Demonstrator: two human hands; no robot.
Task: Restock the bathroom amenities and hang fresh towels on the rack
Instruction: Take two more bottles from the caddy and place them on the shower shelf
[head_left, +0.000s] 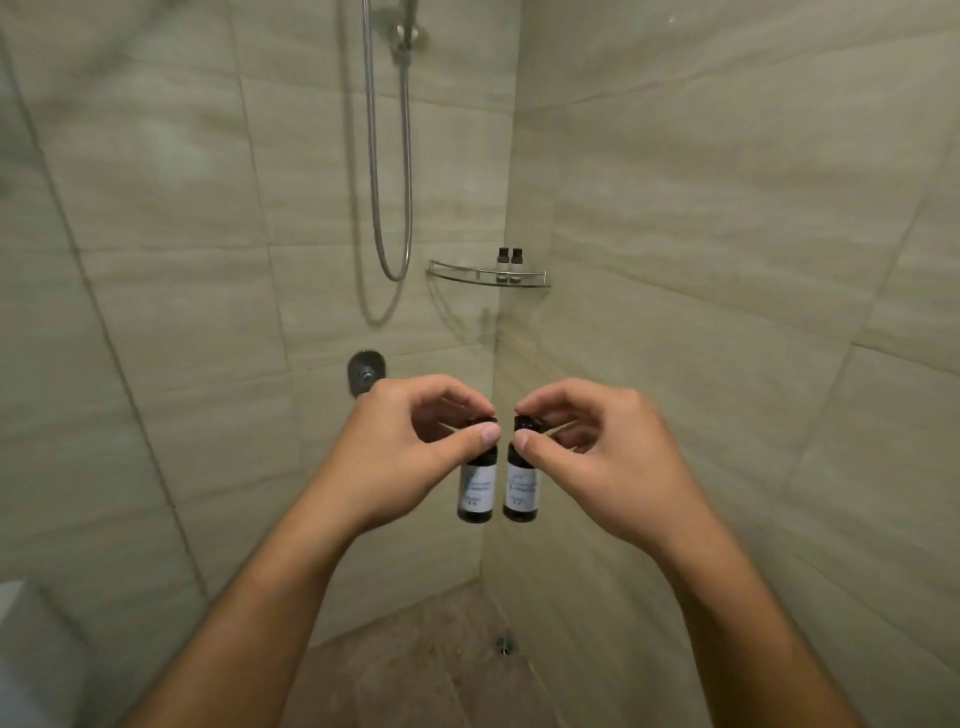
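My left hand (410, 447) pinches the dark cap of a small amenity bottle (476, 488) with a white label, which hangs upright below my fingertips. My right hand (597, 452) pinches the cap of a second, matching bottle (520, 488) right beside the first. Both bottles are held in the air in front of the shower corner. Higher up, a glass corner shelf (457, 275) with a chrome rail is fixed to the tiled walls. Two small bottles (509, 264) with dark caps stand together at its back corner.
A chrome shower hose (389, 208) loops down the left wall, with a round mixer valve (366, 373) below it. The shower floor and a drain (506, 644) lie at the bottom. A glass panel edge runs down the left side.
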